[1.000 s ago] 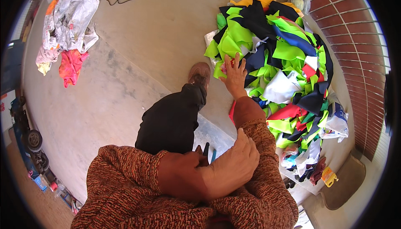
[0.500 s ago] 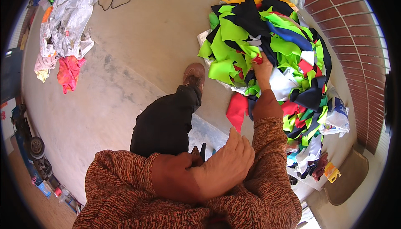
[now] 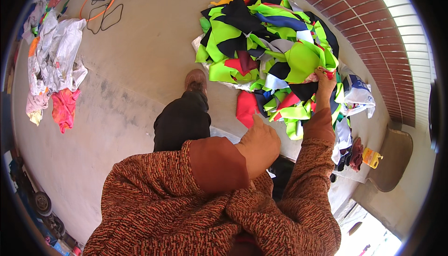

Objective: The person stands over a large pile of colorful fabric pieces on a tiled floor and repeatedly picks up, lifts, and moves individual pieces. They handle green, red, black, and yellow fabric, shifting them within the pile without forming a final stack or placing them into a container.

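Note:
My right hand [image 3: 325, 88] is closed on a lime-green cloth scrap [image 3: 302, 61] at the right side of a big heap of cloth offcuts. A small red and pink patterned piece [image 3: 315, 76] shows by its fingertips. Lime green, black, blue, grey and red pieces lie tangled in the heap, among them a dark red scrap [image 3: 246, 62] and a red scrap [image 3: 246, 109] at the near edge. In front of my body, apart from the heap, my left hand [image 3: 261, 145] hangs loosely bent, one finger raised from the rest. Nothing shows in it; its palm is hidden.
Silvery plastic sheeting [image 3: 58, 53] and pink cloth [image 3: 65, 109] lie far left. An orange and black cable [image 3: 105, 18] loops at the back. Right of the heap are a white-and-blue bag [image 3: 357, 95], a yellow jug [image 3: 371, 157], a brown seat [image 3: 392, 160] and a tiled wall [image 3: 373, 32].
My right hand has shifted right across the heap and pulled up a large lime-green scrap, uncovering dark red cloth. My left hand's fingers have bent down. The view has swung right.

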Available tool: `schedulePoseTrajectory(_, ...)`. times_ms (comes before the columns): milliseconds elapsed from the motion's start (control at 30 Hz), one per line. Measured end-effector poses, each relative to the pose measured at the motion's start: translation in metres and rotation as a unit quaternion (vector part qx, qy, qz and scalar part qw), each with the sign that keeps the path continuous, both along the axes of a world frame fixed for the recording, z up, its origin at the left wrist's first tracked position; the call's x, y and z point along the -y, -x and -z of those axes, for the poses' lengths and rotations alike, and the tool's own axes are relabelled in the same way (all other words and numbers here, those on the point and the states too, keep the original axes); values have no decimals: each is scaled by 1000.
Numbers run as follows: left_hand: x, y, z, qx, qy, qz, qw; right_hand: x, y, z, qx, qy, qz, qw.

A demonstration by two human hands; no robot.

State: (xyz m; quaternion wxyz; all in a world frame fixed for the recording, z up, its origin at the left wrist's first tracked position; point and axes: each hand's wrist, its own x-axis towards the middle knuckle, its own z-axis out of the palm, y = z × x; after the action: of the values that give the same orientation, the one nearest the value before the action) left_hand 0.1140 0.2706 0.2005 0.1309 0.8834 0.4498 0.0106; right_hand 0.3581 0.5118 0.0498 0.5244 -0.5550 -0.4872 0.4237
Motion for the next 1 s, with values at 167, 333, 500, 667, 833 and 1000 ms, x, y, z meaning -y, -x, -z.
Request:
schedulePoseTrajectory(167, -9, -7, 4, -12, 30, 22, 999, -12, -50, -58, -76, -117, 140, 980)
schedulePoseTrajectory(333, -16, -11, 4, -8, 60, 42, 997, -11, -91, -119, 11, -140, 141, 980)
schedulePoseTrajectory(500, -30, -14, 0, -10, 80, 48, 996, -11, -143, -75, 264, -53, 52, 962)
schedulePoseTrajectory(667, -63, 6, -3, 73, 94, 11, 993, 63, -152, -40, 424, -5, 66, 903)
schedulePoseTrajectory(833, -88, 67, -10, 158, 53, -46, 985, 159, -109, -60, 198, 50, 41, 978)
schedulePoseTrajectory(1000, -94, 109, -15, 183, 123, -86, 972, 246, -82, -49, 29, 113, 43, 992)
